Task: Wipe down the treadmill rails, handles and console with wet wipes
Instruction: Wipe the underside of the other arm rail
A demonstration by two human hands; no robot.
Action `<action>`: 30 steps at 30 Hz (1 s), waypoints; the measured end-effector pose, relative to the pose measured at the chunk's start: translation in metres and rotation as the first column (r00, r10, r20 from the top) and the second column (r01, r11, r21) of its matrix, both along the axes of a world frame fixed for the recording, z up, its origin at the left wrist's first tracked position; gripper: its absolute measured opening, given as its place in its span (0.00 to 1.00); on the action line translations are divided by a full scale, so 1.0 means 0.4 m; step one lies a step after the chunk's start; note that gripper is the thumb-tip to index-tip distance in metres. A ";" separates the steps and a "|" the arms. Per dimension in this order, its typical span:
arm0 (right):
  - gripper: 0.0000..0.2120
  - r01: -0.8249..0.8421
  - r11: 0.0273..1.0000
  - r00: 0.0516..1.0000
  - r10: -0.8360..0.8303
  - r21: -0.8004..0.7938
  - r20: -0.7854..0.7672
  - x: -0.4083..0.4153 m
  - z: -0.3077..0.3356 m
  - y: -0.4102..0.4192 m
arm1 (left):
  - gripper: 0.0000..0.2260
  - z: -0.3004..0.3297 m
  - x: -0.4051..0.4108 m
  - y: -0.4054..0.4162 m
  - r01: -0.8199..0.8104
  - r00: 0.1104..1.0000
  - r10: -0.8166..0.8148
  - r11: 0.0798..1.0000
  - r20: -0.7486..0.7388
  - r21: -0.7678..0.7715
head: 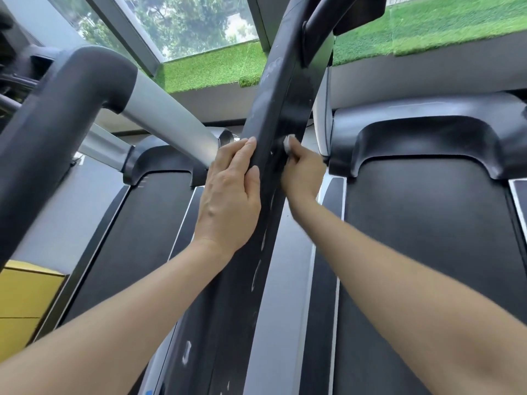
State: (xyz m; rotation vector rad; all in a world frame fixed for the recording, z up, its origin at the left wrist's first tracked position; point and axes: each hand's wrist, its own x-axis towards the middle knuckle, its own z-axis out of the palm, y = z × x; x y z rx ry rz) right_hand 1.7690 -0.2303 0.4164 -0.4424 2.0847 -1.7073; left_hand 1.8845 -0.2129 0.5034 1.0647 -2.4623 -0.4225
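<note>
At the far left a yellow box (25,297) sits low beside the neighbouring treadmill, whose thick dark handle (57,115) curves down from a silver upright (168,121). Its black belt (134,246) runs away toward the window.

In the middle stands the rail (268,115), a long, flat, dark bar with a matt surface, marked with pale smears and worn whitish lettering along its length. Its long axis runs from the bottom centre of the view up and slightly to the right, pointing away toward the window and the strip of green turf (211,69).

The left hand (231,195) lies against the rail's left edge, fingers nearly straight and close together, fingertips and thumb resting on the dark surface; the grip here is flat, not wrapped around.

Just right of the rail, the right hand (302,169) has its grip closed around a small bunched white wet wipe (288,143), which pokes out above the fingers and presses against the rail's right side, level with the left fingertips.

Further right lies the second treadmill's black belt (422,252) under a dark motor cover (427,129).
</note>
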 end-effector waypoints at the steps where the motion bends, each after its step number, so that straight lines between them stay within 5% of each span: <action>1: 0.14 -0.007 1.000 1.000 0.007 0.018 -0.007 -0.018 -0.006 -0.013 | 0.18 0.000 0.000 0.000 -0.001 1.000 0.001 1.000 0.002 -0.001; 9: 0.15 -0.107 0.956 0.994 0.113 -0.272 0.008 0.185 0.015 0.174 | 0.19 -0.001 -0.002 0.000 -0.002 1.000 0.003 1.000 -0.010 0.007; 16: 0.16 -0.044 0.993 0.996 0.052 0.112 -0.069 -0.001 -0.047 0.018 | 0.18 0.000 -0.001 -0.001 -0.006 1.000 0.006 1.000 -0.002 0.018; 23: 0.12 -0.112 0.990 0.993 0.114 -0.085 0.021 0.164 -0.038 0.172 | 0.18 -0.002 0.000 -0.004 -0.005 1.000 0.005 1.000 -0.016 0.027; 30: 0.16 -0.080 0.995 0.994 0.075 0.066 0.077 -0.003 -0.062 0.012 | 0.18 0.000 -0.001 0.001 -0.006 1.000 0.006 1.000 -0.009 0.028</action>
